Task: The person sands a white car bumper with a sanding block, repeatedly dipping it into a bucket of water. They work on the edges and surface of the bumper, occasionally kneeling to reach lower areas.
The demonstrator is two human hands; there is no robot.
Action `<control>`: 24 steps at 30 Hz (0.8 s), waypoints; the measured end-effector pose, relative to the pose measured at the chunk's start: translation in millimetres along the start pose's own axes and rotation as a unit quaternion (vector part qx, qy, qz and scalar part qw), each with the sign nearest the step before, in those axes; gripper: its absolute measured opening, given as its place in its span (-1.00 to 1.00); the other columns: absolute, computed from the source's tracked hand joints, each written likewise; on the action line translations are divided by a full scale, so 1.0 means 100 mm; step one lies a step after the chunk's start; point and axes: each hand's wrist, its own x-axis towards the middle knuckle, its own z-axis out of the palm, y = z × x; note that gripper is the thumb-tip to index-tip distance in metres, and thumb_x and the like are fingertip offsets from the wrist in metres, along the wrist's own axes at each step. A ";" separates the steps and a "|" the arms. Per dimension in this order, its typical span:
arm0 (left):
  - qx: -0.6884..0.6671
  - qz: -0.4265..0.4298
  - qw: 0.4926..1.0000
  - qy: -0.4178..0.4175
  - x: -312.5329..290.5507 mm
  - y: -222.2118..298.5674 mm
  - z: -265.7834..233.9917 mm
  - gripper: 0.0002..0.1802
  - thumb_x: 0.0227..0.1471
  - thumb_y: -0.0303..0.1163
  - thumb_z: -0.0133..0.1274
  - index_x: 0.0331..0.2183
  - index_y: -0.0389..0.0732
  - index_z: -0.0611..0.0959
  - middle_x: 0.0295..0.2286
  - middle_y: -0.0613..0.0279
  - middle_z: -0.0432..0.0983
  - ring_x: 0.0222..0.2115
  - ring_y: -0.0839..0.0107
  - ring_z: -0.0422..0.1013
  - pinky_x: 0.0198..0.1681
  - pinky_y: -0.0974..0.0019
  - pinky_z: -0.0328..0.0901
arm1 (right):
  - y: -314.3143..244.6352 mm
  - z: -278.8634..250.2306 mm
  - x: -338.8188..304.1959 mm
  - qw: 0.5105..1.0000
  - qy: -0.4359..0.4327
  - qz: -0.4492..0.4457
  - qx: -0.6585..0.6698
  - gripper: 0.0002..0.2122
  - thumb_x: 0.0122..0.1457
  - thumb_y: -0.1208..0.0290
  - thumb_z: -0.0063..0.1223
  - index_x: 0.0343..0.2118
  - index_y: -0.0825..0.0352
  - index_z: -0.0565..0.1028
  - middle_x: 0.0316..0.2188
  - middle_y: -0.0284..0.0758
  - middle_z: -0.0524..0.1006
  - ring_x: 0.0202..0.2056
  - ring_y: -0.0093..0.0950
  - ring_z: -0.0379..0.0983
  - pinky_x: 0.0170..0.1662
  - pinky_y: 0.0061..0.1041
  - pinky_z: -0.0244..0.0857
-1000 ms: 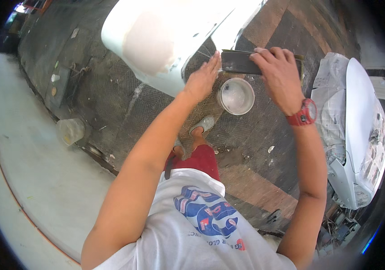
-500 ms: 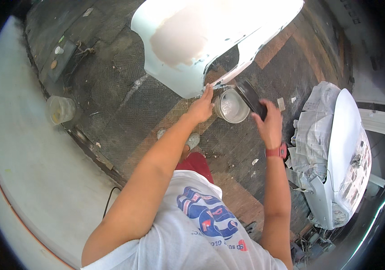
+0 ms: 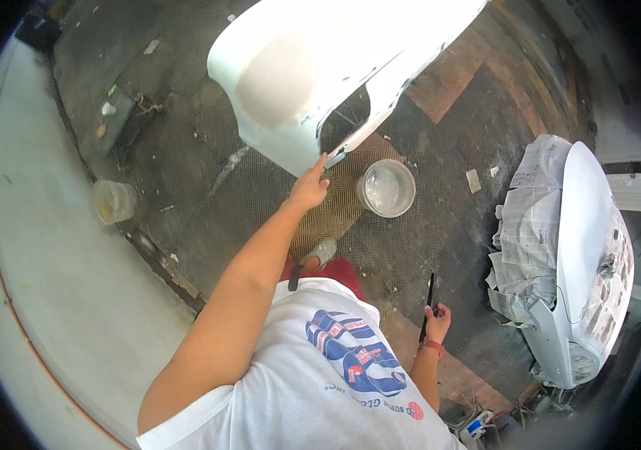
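Note:
A large white panel (image 3: 260, 124), shaped like a vehicle body part, bears a beige-brown patch and an opening along its lower right edge. My left hand (image 3: 310, 187) rests at the panel's near corner, its index finger stretched out against the edge and the thumb apart. Low at my right side, my right hand (image 3: 439, 322) grips a dark flat rectangular piece (image 3: 431, 289), turned nearly edge-on. A round grey bucket (image 3: 412, 187) with cloudy liquid stands on the floor between the panel and me.
At the right lies a white vehicle part (image 3: 590, 202) partly covered with newspaper (image 3: 534, 195). A translucent tub (image 3: 114, 201) sits by the pale wall (image 3: 58, 277) on the left. Small scraps are scattered over the dark patterned floor (image 3: 440, 232).
My right hand has pulled the dark flat piece away from above the bucket, back toward my right side. The left hand stays at the panel's corner, and the view has shifted slightly.

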 end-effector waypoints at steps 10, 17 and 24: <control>0.011 -0.037 0.996 -0.084 0.25 0.03 -0.10 -0.08 0.38 -0.27 0.06 0.56 0.14 -0.03 -0.04 -0.13 0.64 0.04 -0.11 0.56 0.21 -0.03 0.37 | -0.62 0.32 0.47 0.992 -0.006 -0.089 0.090 -0.55 0.13 0.43 0.49 0.06 0.41 0.57 0.01 -0.22 0.59 0.04 -0.33 0.51 0.19 -0.32 0.35; -0.100 -0.022 0.986 -0.133 0.29 -0.01 -0.26 -0.08 0.40 -0.19 0.11 0.53 -0.21 0.02 -0.12 0.04 0.66 -0.06 0.17 0.58 0.16 0.11 0.38 | -2.76 0.91 0.21 0.960 -0.111 -0.130 0.221 -0.52 0.17 0.45 0.47 0.13 0.41 0.54 0.02 -0.31 0.59 -0.03 -0.49 0.51 0.11 -0.43 0.39; -0.226 0.093 0.930 -0.275 0.28 0.74 -1.20 -0.08 0.45 -0.01 0.06 0.53 -0.20 0.04 0.24 -0.01 0.49 0.26 0.14 0.41 0.32 0.11 0.30 | -5.00 1.48 -0.31 0.938 -0.112 -0.222 0.242 -0.52 0.21 0.45 0.43 0.16 0.41 0.52 -0.03 -0.26 0.62 -0.05 -0.51 0.53 0.05 -0.46 0.43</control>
